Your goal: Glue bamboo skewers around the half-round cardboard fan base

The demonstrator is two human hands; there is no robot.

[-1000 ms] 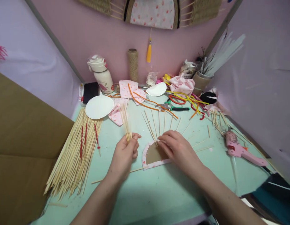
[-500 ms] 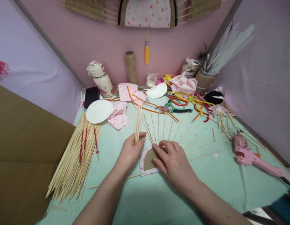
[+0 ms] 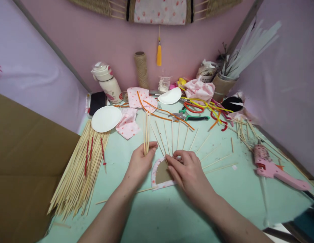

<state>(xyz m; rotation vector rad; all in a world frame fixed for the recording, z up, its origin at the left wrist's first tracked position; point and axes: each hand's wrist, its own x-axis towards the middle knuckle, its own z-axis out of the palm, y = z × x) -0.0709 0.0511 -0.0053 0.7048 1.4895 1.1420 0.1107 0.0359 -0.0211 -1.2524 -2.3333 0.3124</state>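
My left hand (image 3: 141, 162) is closed around a few upright thin wooden sticks (image 3: 147, 131), just left of a half-round cardboard piece (image 3: 163, 172) edged with pink dotted fabric. Over the right part of that piece lies my right hand (image 3: 188, 168), its index finger and thumb reaching left; the fingertips touch the lower end of a slanted stick (image 3: 158, 138) at the curved edge. Several more sticks fan out from the piece beyond my right hand. Another stick (image 3: 145, 190) runs from its lower left corner, passing under my left forearm.
A large pile of sticks (image 3: 78, 168) lies at left beside a cardboard sheet (image 3: 27, 168). A white disc (image 3: 106, 119), bottle (image 3: 110, 84), twine roll (image 3: 141, 71) and pliers (image 3: 194, 118) sit farther back. At right is a pink glue gun (image 3: 273, 168).
The view has shifted slightly. The leftmost slanted stick near my right fingertips has swung a little to the left at its top. My left hand still holds its sticks.
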